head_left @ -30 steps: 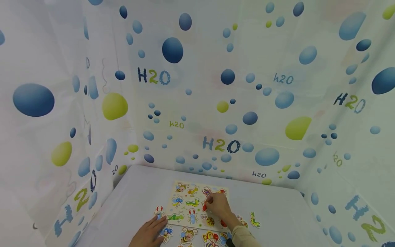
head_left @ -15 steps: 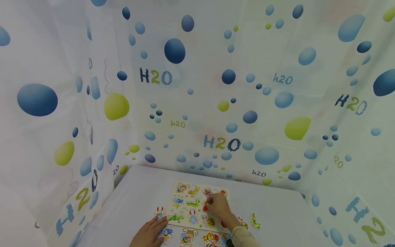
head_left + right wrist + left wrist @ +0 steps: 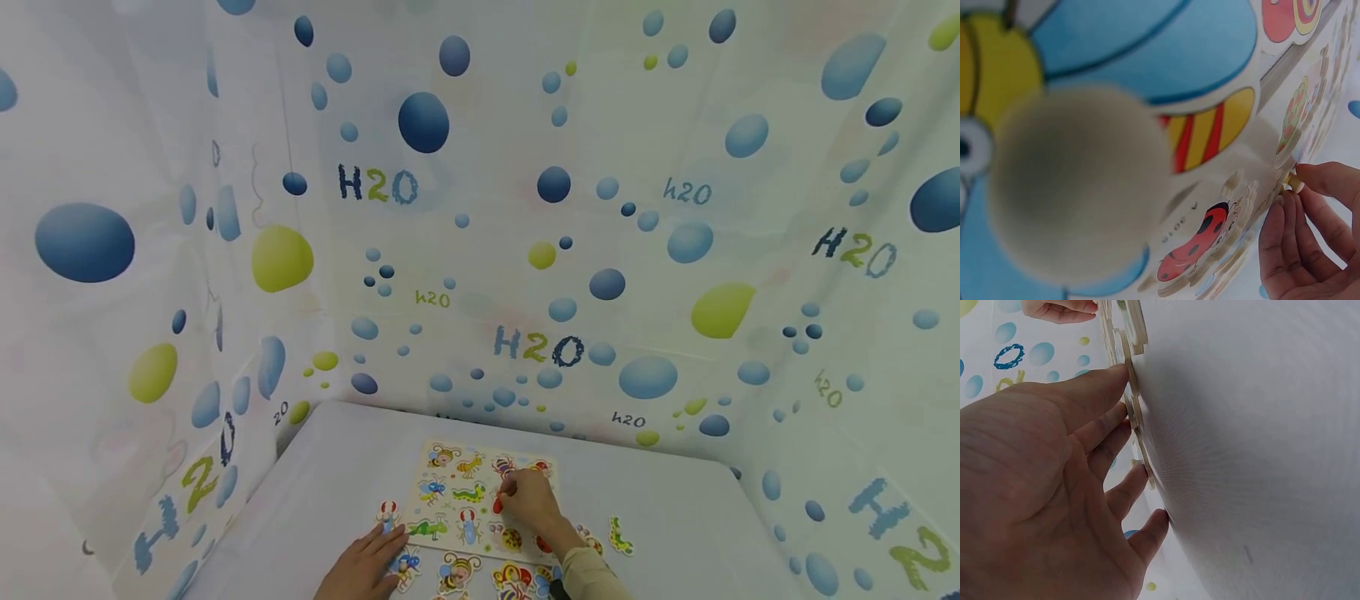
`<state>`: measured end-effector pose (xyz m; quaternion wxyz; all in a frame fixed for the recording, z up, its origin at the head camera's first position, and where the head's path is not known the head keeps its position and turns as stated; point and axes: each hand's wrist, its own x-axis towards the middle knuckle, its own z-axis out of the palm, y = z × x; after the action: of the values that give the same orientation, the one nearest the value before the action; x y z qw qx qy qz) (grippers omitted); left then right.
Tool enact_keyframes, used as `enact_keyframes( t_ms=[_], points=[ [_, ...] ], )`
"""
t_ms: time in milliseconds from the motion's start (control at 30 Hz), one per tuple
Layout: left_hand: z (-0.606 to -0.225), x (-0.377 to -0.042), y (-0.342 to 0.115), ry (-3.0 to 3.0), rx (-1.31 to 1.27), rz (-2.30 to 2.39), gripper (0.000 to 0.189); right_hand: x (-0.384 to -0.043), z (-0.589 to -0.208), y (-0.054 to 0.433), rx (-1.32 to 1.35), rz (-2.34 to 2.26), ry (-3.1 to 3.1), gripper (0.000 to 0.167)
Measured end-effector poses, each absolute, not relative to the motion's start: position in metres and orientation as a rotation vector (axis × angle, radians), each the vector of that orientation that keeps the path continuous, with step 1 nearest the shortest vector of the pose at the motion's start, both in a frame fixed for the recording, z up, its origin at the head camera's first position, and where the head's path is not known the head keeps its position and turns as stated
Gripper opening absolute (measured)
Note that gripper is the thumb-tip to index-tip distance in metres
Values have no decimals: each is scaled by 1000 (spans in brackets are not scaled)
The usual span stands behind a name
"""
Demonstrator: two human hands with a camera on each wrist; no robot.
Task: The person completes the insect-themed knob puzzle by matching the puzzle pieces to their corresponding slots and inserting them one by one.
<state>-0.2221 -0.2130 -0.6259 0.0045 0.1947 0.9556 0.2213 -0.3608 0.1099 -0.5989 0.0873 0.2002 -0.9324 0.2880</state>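
A cream wooden puzzle board [image 3: 487, 483] with insect pictures lies on the table. My right hand [image 3: 532, 504] is over its right half; in the right wrist view the thumb and fingers pinch a small knob [image 3: 1295, 182] at the board's surface. Part of a red insect picture [image 3: 497, 503] shows beside those fingertips, and the hand hides the rest. My left hand [image 3: 363, 562] lies at the board's lower left corner with fingers extended, touching the board's edge and a blue fly piece [image 3: 406, 570]. A stag beetle piece [image 3: 387, 517] sits just beyond its fingers.
Loose knobbed pieces lie along the near side, among them a bee [image 3: 457, 573] and a red-yellow butterfly [image 3: 512, 575]. A caterpillar piece [image 3: 620, 536] is off to the right. Close to the right wrist camera is a blue-winged insect piece [image 3: 1210, 44]. Patterned curtains [image 3: 480, 250] surround the table.
Both hands keep their places, the right one still pinching over the same spot. The head view shifts only slightly.
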Motion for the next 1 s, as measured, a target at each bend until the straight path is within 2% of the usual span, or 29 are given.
enact_keyframes(
  t_ms=[733, 1000],
  points=[
    [-626, -221, -207, 3021, 627, 630, 60, -359, -597, 123, 609, 816, -2772, 12],
    [-617, -219, -205, 3020, 525, 659, 61, -356, -590, 136, 605, 832, -2752, 4]
  ],
)
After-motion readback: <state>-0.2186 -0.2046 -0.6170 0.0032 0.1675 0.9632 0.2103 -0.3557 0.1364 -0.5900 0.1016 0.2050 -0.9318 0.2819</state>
